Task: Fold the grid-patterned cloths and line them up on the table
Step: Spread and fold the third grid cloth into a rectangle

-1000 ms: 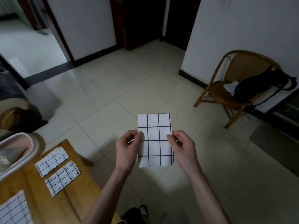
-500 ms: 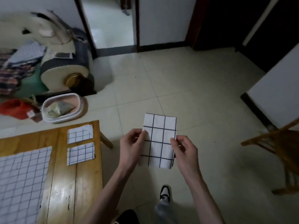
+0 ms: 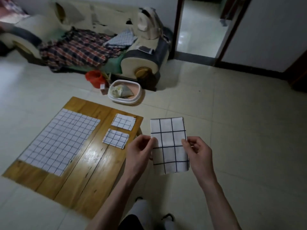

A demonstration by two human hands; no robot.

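We hold the folded cloth in the air over the floor, just right of the table. Our left hand pinches its left edge, our right hand its right edge. It looks light and limp, so the layers may slip apart; pinching all layers at both edges seems the safest hold. Two folded cloths lie on the table.
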